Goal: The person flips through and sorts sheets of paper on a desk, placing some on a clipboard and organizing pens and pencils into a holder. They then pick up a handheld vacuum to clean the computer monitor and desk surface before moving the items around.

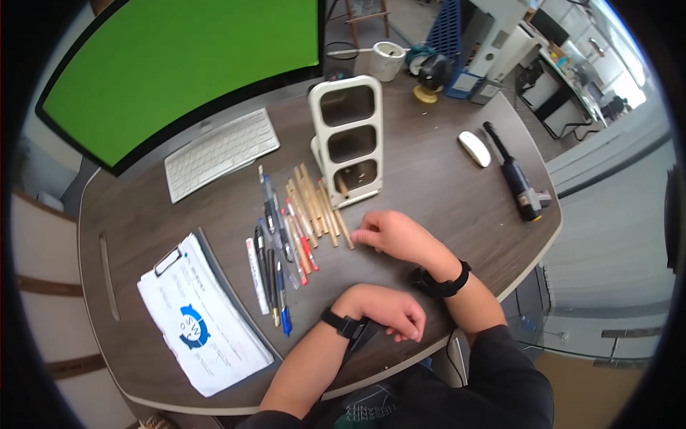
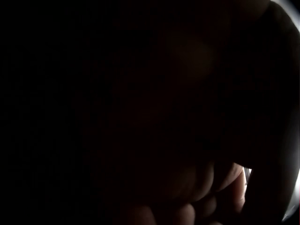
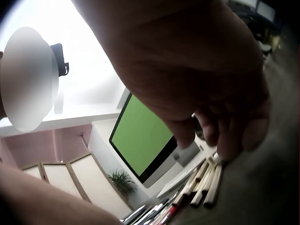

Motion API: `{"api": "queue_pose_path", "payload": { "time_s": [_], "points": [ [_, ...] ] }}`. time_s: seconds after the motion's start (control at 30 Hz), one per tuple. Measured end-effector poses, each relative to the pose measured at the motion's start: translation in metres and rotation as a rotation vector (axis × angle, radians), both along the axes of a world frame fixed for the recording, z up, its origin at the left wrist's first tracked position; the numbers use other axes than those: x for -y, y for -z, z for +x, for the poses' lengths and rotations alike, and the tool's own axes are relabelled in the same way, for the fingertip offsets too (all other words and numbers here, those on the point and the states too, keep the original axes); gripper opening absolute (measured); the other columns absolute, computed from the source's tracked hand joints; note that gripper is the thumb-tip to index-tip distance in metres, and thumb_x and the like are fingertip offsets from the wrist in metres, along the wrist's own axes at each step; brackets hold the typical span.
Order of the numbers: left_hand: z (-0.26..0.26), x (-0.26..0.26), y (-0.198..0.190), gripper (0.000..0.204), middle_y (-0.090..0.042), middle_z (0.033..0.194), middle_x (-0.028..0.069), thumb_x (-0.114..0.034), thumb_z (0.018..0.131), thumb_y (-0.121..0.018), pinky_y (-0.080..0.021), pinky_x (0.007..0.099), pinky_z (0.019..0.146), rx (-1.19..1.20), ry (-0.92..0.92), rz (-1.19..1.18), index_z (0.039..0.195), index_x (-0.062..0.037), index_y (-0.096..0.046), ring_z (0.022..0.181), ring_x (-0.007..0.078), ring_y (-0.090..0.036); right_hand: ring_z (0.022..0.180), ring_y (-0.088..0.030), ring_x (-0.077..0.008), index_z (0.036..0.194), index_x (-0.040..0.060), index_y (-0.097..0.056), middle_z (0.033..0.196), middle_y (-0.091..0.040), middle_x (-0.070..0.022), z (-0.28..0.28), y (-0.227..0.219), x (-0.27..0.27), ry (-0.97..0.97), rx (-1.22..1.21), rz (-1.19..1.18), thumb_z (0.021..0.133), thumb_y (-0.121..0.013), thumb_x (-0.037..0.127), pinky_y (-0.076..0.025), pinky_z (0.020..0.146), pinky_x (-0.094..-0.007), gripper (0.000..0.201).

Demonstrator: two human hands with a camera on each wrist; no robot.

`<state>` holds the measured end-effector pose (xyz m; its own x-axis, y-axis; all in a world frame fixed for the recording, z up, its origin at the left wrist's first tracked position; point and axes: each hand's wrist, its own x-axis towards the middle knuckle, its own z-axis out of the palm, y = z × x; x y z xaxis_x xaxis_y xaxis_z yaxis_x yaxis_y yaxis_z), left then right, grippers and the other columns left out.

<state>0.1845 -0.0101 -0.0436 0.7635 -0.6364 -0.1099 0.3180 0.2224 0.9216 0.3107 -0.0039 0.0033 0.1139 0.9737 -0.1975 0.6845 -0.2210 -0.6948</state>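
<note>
My right hand [image 1: 389,232] hovers beside the near end of a row of wooden pencils [image 1: 307,204], its fingers loosely bent with nothing visible between them. In the right wrist view its fingertips hang just over the pencils [image 3: 201,185]. My left hand [image 1: 389,311] lies near the front edge of the desk, fingers loosely curled, holding nothing; its wrist view is mostly dark. Left of the pencils lie several pens [image 1: 271,207], some with red or blue caps, and a white marker [image 1: 257,275]. A white three-compartment holder [image 1: 320,118] stands behind them, one pencil [image 1: 342,187] showing in its lowest opening.
A clipboard with papers [image 1: 193,300] lies at the left of the desk [image 1: 429,164]. Farther back are a white keyboard [image 1: 221,154] and a monitor with a green screen [image 1: 193,57]. On the right are a white mouse [image 1: 474,148] and a black cordless tool [image 1: 516,175].
</note>
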Motion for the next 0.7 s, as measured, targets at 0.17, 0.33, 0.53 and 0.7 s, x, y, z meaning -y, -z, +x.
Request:
{"api": "queue_pose_path", "payload": {
  "time_s": [0.17,0.33,0.53,0.7],
  "points": [
    [0.003,0.007,0.006,0.018,-0.068,0.085,-0.0001,-0.019,0.094,-0.063,-0.051,0.0242,0.064,-0.034,-0.013,0.046,0.1,-0.0027,-0.07,0.074,0.0076,-0.063,0.08,-0.067,-0.0402,0.085,0.002,-0.059,0.083,-0.068,-0.0186,-0.025,0.013,-0.005,-0.149,0.277,0.023,0.087,-0.071,0.035,-0.053,0.068,-0.0475,0.035],
    [0.005,0.006,0.003,0.018,-0.068,0.082,0.0,-0.018,0.094,-0.063,-0.051,0.024,0.064,-0.046,-0.038,0.087,0.099,-0.0027,-0.07,0.072,0.0074,-0.063,0.075,-0.066,-0.0417,0.085,0.0013,-0.056,0.082,-0.067,-0.0198,-0.03,0.015,0.005,-0.072,0.397,0.073,0.088,-0.066,0.023,-0.054,0.066,-0.0494,0.024],
    [0.006,0.004,-0.004,0.018,-0.068,0.08,0.0022,-0.017,0.094,-0.062,-0.052,0.0241,0.064,-0.055,-0.044,0.135,0.099,-0.0012,-0.07,0.07,0.008,-0.064,0.069,-0.065,-0.0399,0.085,0.0018,-0.057,0.079,-0.066,-0.0188,-0.024,-0.043,0.044,0.201,0.315,0.206,0.087,-0.067,0.02,-0.053,0.061,-0.048,0.021],
    [0.005,0.005,-0.001,0.018,-0.069,0.081,0.0034,-0.017,0.094,-0.063,-0.052,0.0238,0.065,-0.093,-0.081,0.098,0.099,-0.0007,-0.07,0.071,0.01,-0.065,0.07,-0.064,-0.0389,0.085,0.0028,-0.059,0.077,-0.066,-0.0167,-0.001,-0.05,0.035,0.303,0.323,0.26,0.088,-0.068,0.02,-0.051,0.063,-0.0473,0.019]
  ]
}}
